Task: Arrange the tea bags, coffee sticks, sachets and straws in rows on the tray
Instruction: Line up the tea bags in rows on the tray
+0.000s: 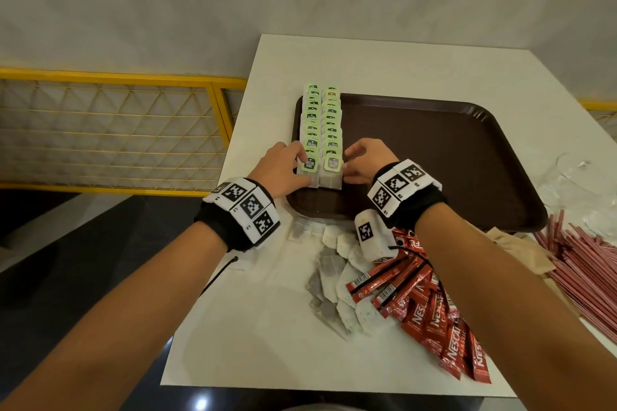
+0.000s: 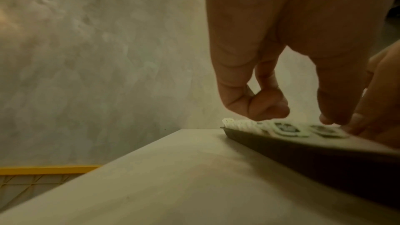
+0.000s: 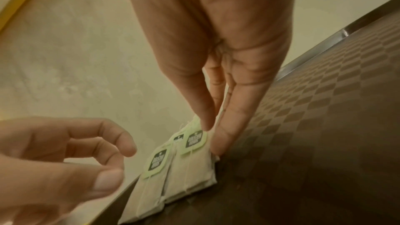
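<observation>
Two rows of tea bags (image 1: 322, 130) with green tags lie along the left side of the brown tray (image 1: 434, 160). My left hand (image 1: 298, 165) rests against the left edge of the nearest bags, its fingers (image 2: 270, 105) loosely curled and holding nothing. My right hand (image 1: 350, 163) presses its straight fingers (image 3: 225, 134) against the right edge of the right row (image 3: 190, 168). Loose tea bags (image 1: 337, 277), red coffee sticks (image 1: 430, 304), brown sachets (image 1: 521, 250) and red straws (image 1: 584, 260) lie on the white table in front of the tray.
A clear glass (image 1: 567, 177) stands by the tray's right edge. The table's left edge (image 1: 213, 210) runs close beside the tray, with a yellow mesh railing (image 1: 117, 130) beyond it. The right two thirds of the tray hold nothing.
</observation>
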